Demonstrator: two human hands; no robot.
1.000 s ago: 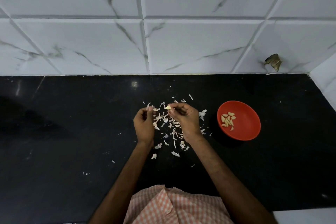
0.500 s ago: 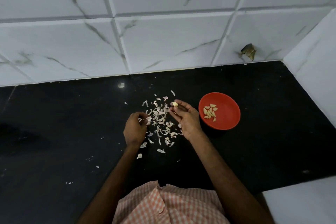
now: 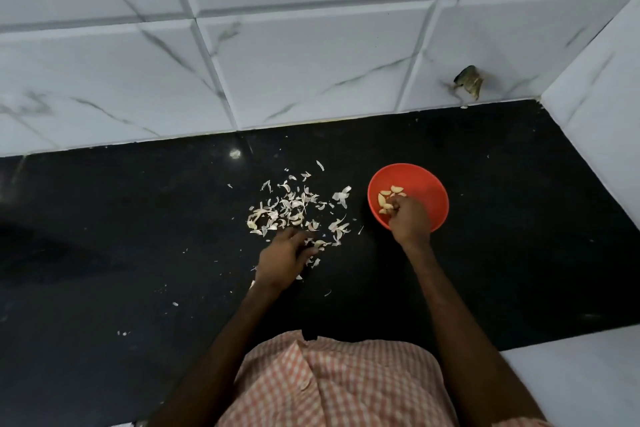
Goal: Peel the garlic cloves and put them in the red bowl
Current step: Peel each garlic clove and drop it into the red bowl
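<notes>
- Leftmost, on the black polished stone worktop (image 3: 138,253), the left hand (image 3: 285,258) lies low at the near edge of the litter. Its fingers are loosely bent and point away from the person, up and to the right. I cannot tell whether they pinch anything.
- Just beyond those fingers spreads the scatter of pale, papery garlic skins (image 3: 294,208). A few lumpier bits lie among them, but whether any is an unpeeled clove is too small to tell. If one is, it lies straight ahead of the left hand, which is much the nearer.
- Further right, well apart from the skins, the pale yellow peeled garlic cloves (image 3: 382,199) lie in a small heap in the left half of the bowl. Their long axes run every way.
- Touching that heap from the near side, the right hand (image 3: 410,220) dips over the rim, knuckles up and fingers curled down. Whether it holds a clove or has let go cannot be told.
- Round both sits the round red plastic bowl (image 3: 436,191), upright. The delivery looks all but done; the right hand must next travel back left.
</notes>
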